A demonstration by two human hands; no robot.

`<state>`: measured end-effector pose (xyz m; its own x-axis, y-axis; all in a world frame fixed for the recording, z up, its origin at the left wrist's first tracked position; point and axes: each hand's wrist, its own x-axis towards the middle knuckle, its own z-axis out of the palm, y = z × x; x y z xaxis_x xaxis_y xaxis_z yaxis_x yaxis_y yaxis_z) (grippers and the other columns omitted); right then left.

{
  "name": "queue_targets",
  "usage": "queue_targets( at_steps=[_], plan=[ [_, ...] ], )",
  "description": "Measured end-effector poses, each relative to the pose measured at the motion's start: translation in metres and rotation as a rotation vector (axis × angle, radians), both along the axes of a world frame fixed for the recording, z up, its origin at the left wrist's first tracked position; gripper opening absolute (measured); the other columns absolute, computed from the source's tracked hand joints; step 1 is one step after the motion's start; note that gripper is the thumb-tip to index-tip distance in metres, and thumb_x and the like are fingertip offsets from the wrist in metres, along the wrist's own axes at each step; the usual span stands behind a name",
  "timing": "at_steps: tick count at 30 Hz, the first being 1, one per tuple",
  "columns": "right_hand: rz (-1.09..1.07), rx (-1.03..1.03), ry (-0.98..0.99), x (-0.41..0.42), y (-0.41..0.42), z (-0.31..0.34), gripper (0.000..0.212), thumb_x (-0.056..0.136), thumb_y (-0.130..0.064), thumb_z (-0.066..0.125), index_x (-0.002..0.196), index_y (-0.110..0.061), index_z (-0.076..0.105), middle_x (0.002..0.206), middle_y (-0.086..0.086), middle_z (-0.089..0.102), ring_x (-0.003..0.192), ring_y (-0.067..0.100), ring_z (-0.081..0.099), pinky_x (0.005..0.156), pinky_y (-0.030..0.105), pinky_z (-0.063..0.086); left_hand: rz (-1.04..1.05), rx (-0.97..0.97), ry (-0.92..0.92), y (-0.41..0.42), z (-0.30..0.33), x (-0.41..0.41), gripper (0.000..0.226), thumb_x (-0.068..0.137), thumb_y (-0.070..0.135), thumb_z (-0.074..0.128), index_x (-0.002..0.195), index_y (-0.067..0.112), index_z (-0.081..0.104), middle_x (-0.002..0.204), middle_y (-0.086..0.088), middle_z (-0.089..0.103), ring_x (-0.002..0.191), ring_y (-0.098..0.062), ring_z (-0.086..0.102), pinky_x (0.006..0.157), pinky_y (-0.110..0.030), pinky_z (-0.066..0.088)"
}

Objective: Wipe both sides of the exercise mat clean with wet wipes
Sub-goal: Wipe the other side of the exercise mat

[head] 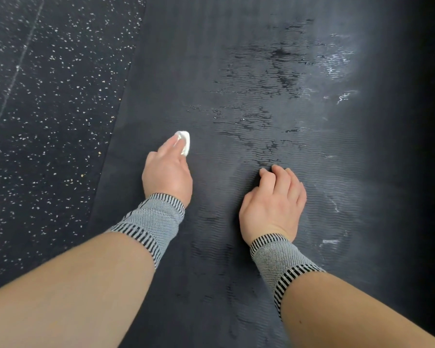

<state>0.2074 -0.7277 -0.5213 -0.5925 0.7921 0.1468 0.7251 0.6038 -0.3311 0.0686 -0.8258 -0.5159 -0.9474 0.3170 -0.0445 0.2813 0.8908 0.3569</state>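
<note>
A dark grey ribbed foam exercise mat (236, 71) lies flat on a black rubber floor flecked with white (48, 84), its left edge running diagonally from the far middle toward the near left. The left hand (167, 172) presses a small crumpled white wet wipe (183, 141) against the mat close to that left edge, fingers curled round it so only its far end shows. The right hand (274, 202) rests just to the right, knuckles up and fingers bent under, holding nothing and apparently bracing on the mat. Both wrists wear grey knitted wrist supports with black-and-white striped bands (151, 222).

Glossy, darker wet streaks spread across the centre and right of the mat, from the far end down to a spot just beyond the right hand's fingertips, with a few fainter marks nearer on the right. The strip along the left edge, where the wipe now sits, looks matt and dry, as does most of the near portion between the forearms.

By that reading the upper face is partly wiped: centre and right done, the left strip and near end left. The far right falls into shadow, so its state cannot be told for sure. The underside is not visible; flipping the mat and wiping that face probably remains.
</note>
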Motion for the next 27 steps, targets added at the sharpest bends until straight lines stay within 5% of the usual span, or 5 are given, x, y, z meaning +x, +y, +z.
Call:
queue_targets(
  at_steps=[3,7,13,20,27],
  plan=[
    [0.009,0.002,0.006,0.001,0.000,0.000,0.035,0.080,-0.016,0.043,0.106,-0.004,0.063,0.119,0.017,0.060,0.118,0.039,0.050,0.102,0.055,0.035,-0.100,0.101,-0.087,0.030,0.008,0.027,0.033,0.097,0.013,0.047,0.127,0.014,0.059,0.133,-0.003,0.058,0.111,-0.027,0.054,0.094,-0.033,0.040],
    [0.023,-0.085,-0.029,0.003,0.001,-0.002,0.031,0.082,-0.012,0.057,0.112,-0.003,0.060,0.127,0.018,0.055,0.124,0.038,0.044,0.104,0.055,0.029,-0.365,0.241,-0.229,0.062,0.017,0.053,0.044,0.094,0.008,0.048,0.136,0.018,0.054,0.135,0.000,0.058,0.119,-0.019,0.055,0.096,-0.014,0.032],
    [0.011,-0.098,-0.002,0.003,0.002,-0.001,0.029,0.084,-0.017,0.060,0.110,-0.005,0.063,0.122,0.015,0.059,0.122,0.037,0.048,0.104,0.054,0.033,-0.161,0.081,0.022,0.052,0.004,0.053,0.046,0.089,0.018,0.059,0.135,0.020,0.053,0.139,-0.001,0.048,0.121,-0.025,0.045,0.097,-0.040,0.038],
    [-0.106,-0.296,0.192,-0.002,0.017,0.021,0.049,0.089,-0.043,0.031,0.127,-0.022,0.054,0.116,-0.003,0.060,0.114,0.022,0.044,0.098,0.040,0.028,-0.226,-0.034,0.100,0.051,-0.007,0.056,0.039,0.091,0.028,0.045,0.127,0.022,0.059,0.132,0.002,0.054,0.118,-0.025,0.043,0.094,-0.044,0.036],
    [0.180,-0.168,-0.085,-0.047,0.055,0.013,0.025,0.093,-0.037,0.045,0.112,-0.031,0.060,0.107,-0.003,0.050,0.099,0.025,0.039,0.077,0.032,0.025,-0.212,-0.021,0.082,0.050,-0.010,0.055,0.045,0.091,0.025,0.034,0.133,0.028,0.052,0.138,0.008,0.049,0.121,-0.020,0.035,0.097,-0.039,0.031]
  ],
)
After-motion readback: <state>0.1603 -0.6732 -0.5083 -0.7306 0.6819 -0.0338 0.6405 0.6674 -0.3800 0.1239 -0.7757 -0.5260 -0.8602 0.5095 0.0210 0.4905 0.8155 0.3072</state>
